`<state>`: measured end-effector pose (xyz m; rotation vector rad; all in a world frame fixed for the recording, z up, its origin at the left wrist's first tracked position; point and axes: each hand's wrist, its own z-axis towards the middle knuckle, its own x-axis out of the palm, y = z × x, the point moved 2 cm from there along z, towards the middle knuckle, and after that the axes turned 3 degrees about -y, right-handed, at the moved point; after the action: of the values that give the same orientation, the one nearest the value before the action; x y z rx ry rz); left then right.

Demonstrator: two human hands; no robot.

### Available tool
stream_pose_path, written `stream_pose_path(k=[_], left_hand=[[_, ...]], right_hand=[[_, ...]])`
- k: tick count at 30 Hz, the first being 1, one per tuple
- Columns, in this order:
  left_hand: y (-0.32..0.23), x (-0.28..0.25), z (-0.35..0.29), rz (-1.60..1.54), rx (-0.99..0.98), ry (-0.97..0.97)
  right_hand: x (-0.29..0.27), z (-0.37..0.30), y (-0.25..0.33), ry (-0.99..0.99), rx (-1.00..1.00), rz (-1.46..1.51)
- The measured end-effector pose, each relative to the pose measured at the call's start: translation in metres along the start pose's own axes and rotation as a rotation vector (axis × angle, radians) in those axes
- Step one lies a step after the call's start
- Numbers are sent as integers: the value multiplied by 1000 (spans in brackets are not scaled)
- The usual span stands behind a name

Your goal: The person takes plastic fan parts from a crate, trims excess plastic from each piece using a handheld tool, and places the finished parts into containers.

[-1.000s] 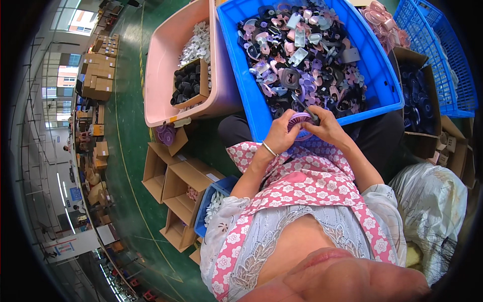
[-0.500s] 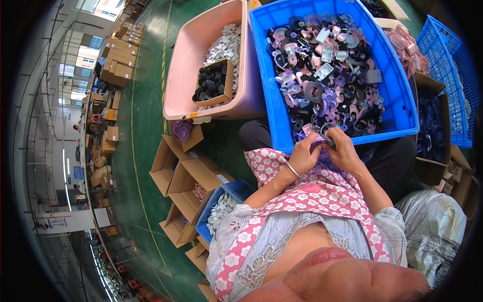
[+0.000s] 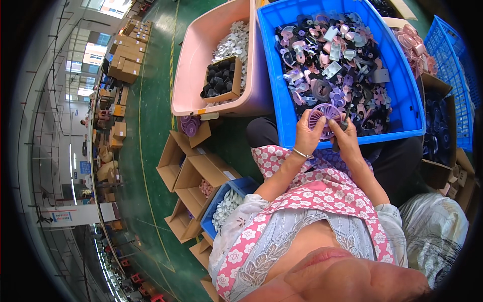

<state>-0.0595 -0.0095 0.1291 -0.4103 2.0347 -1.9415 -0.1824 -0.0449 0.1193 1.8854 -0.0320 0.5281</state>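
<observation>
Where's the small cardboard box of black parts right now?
Head view, left of the blue crate: the box sits inside the pink tub, beside the white parts.

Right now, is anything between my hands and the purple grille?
Nothing visible is: your left hand grips the purple grille directly, and your right hand has its thumb on it. The right hand also holds a dark tool beside the grille. The blue bin is below, not between.

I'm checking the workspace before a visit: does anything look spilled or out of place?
No spill stands out. Slightly odd: a cardboard box of black parts sits inside the pink tub, among loose white pieces, so different parts share one container.
</observation>
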Motion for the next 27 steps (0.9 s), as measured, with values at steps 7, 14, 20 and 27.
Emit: stream_pose_path(k=[7, 14, 20, 27], left_hand=[[21, -11, -7, 203, 65, 84], [17, -14, -15, 408, 98, 337], [19, -17, -15, 481, 200, 427], [25, -13, -18, 510, 249, 366]], right_hand=[[-18, 1, -8, 68, -85, -405], [-10, 4, 28, 330, -204, -777], [-11, 1, 25, 322, -287, -853], [-12, 1, 17, 273, -386, -886]])
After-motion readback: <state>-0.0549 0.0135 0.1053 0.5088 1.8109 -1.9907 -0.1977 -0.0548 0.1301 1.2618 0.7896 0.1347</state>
